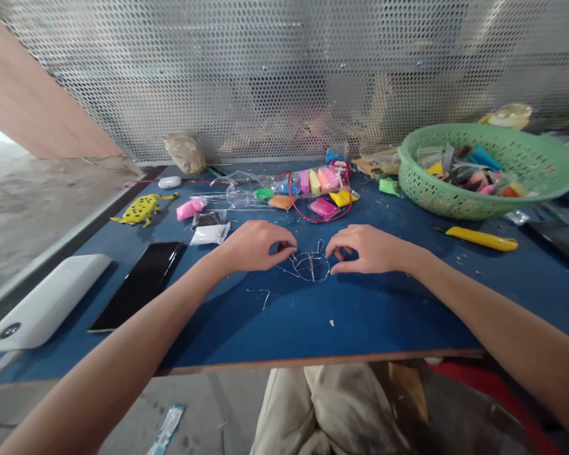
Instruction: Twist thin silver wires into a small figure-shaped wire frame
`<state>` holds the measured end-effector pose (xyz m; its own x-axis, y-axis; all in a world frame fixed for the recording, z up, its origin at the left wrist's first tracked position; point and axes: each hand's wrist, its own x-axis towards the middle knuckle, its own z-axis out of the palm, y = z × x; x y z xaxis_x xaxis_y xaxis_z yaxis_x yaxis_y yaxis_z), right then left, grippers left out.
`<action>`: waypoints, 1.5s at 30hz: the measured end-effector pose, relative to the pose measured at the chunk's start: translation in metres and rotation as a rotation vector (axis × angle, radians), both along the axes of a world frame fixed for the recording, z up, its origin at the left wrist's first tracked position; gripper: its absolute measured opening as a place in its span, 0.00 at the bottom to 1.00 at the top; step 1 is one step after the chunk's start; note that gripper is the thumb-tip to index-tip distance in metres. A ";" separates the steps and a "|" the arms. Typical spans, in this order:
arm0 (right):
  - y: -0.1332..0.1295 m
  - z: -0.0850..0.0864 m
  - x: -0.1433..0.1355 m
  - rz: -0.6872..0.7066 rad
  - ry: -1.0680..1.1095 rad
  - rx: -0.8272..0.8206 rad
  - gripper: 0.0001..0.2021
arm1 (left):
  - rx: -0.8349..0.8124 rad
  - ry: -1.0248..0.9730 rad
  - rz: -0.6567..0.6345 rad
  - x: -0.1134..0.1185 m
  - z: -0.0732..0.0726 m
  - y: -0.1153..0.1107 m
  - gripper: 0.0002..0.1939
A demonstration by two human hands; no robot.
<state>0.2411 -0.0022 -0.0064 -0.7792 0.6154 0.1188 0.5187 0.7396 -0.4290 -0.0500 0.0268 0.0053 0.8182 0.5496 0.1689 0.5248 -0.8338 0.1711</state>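
Observation:
A thin wire frame (312, 266), bent into a rounded outline with crossing wires and a small loop at the top, lies on the blue table between my hands. My left hand (260, 245) is at its left side, thumb and forefinger pinched together on the wire there. On the opposite side, my right hand (363, 248) has its fingers curved and its thumb apart, close to the frame's edge. Whether those right fingertips touch the wire is hard to make out. Nearer the front lies a loose bent piece of wire (265, 298).
Packets of coloured clay (326, 208) and straight wires lie behind my hands. On the right are a green basket (448, 197) and a yellow cutter (482, 239). A phone (140, 284), white power bank (52, 300) and spotted yellow toy (143, 208) occupy the left. Perforated metal (265, 76) stands behind.

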 end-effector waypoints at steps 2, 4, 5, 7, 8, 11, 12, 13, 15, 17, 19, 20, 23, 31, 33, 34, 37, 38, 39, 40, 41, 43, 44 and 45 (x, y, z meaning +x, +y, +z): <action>-0.002 -0.001 -0.002 -0.019 -0.018 -0.007 0.17 | -0.036 0.008 -0.003 0.000 -0.002 0.001 0.12; -0.003 -0.001 -0.003 -0.031 -0.033 -0.006 0.17 | -0.059 0.022 0.000 0.000 -0.002 0.002 0.12; -0.004 -0.001 -0.002 -0.035 -0.038 -0.004 0.16 | -0.066 0.033 0.003 0.000 -0.002 0.001 0.12; -0.003 0.000 0.000 -0.051 -0.042 0.008 0.15 | -0.077 0.054 0.002 0.000 -0.001 0.001 0.11; -0.002 0.001 0.001 -0.064 -0.038 0.014 0.14 | -0.089 0.057 -0.005 0.000 0.000 0.000 0.11; 0.003 0.001 0.006 -0.123 -0.009 0.012 0.14 | -0.173 0.055 -0.051 0.001 0.002 -0.002 0.11; 0.005 0.000 0.008 -0.145 0.003 0.001 0.14 | -0.204 0.056 -0.066 0.001 0.003 -0.002 0.10; 0.007 -0.001 0.010 -0.167 0.014 -0.015 0.14 | -0.228 0.059 -0.075 0.000 0.003 -0.003 0.10; 0.011 -0.002 0.013 -0.204 0.036 -0.044 0.14 | -0.251 0.067 -0.074 -0.001 0.003 -0.002 0.10; 0.014 -0.003 0.016 -0.228 0.059 -0.058 0.14 | -0.268 0.075 -0.056 -0.003 0.004 0.001 0.11; 0.016 -0.003 0.018 -0.243 0.080 -0.060 0.14 | -0.308 0.089 -0.048 -0.006 0.005 0.003 0.14; 0.016 -0.003 0.018 -0.248 0.089 -0.060 0.15 | -0.328 0.094 -0.052 -0.007 0.006 0.004 0.15; 0.016 -0.003 0.018 -0.243 0.111 -0.069 0.14 | -0.340 0.083 -0.072 -0.009 0.009 0.006 0.13; 0.017 -0.002 0.019 -0.251 0.131 -0.075 0.14 | -0.204 0.063 -0.047 0.001 0.004 0.018 0.14; 0.017 -0.002 0.021 -0.258 0.132 -0.075 0.14 | -0.167 0.034 -0.023 0.000 0.007 0.023 0.17; 0.017 -0.002 0.021 -0.258 0.132 -0.076 0.14 | -0.138 0.018 0.007 -0.003 0.009 0.025 0.18; 0.017 -0.002 0.022 -0.251 0.137 -0.077 0.14 | -0.091 0.053 0.114 -0.016 0.019 0.024 0.18; 0.017 -0.002 0.022 -0.247 0.138 -0.079 0.14 | -0.108 0.104 0.137 -0.022 0.023 0.022 0.17; 0.017 -0.002 0.022 -0.242 0.140 -0.084 0.14 | -0.137 0.159 0.158 -0.028 0.025 0.020 0.16; 0.017 -0.002 0.021 -0.237 0.142 -0.090 0.14 | -0.172 0.208 0.172 -0.034 0.026 0.016 0.16; 0.016 -0.002 0.021 -0.233 0.143 -0.096 0.14 | -0.208 0.238 0.176 -0.040 0.026 0.013 0.17; 0.015 -0.002 0.020 -0.227 0.140 -0.107 0.13 | -0.269 0.249 0.173 -0.050 0.024 0.005 0.19; 0.015 -0.001 0.019 -0.225 0.138 -0.109 0.13 | -0.289 0.240 0.169 -0.055 0.022 0.001 0.19; 0.014 -0.001 0.019 -0.222 0.137 -0.109 0.13 | -0.303 0.226 0.163 -0.059 0.020 -0.003 0.19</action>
<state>0.2599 0.0121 -0.0072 -0.6048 0.7844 0.1373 0.5945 0.5595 -0.5774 -0.1090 0.0243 0.0254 0.7141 0.6725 -0.1947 0.6986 -0.6663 0.2609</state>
